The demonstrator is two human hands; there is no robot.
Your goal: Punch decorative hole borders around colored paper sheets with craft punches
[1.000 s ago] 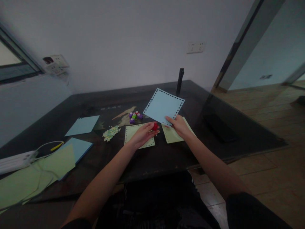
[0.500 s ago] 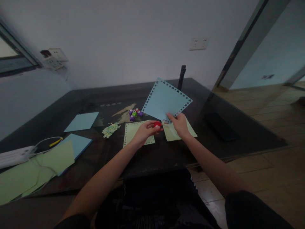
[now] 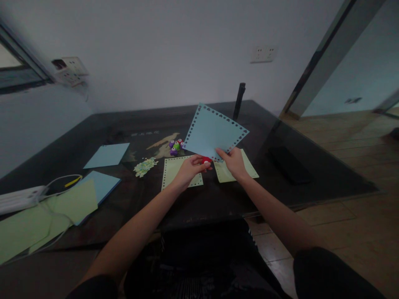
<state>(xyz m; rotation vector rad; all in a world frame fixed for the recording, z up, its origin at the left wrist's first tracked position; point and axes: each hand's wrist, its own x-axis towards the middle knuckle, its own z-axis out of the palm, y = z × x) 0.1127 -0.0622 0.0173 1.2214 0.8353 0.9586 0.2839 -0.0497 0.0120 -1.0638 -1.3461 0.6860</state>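
A small red craft punch is gripped in my left hand, at the lower edge of a light blue sheet of paper. My right hand pinches that sheet near its lower corner, thumb on top, and holds it tilted above the table. Rows of small punched shapes run along the sheet's visible edges. Below my left hand lies a pale green sheet with holes along its edges. Another pale green sheet lies partly hidden under my right hand. Whether the paper sits inside the punch's slot I cannot tell.
Several purple, green and red punches cluster behind the green sheet. A pile of paper bits lies to their left. Blue paper, green paper, a white power strip and a dark flat object are on the dark table.
The blue sheet has turned slightly and shifted a little left. My left hand and the red punch have moved closer under its lower edge, so more of the punch is covered.
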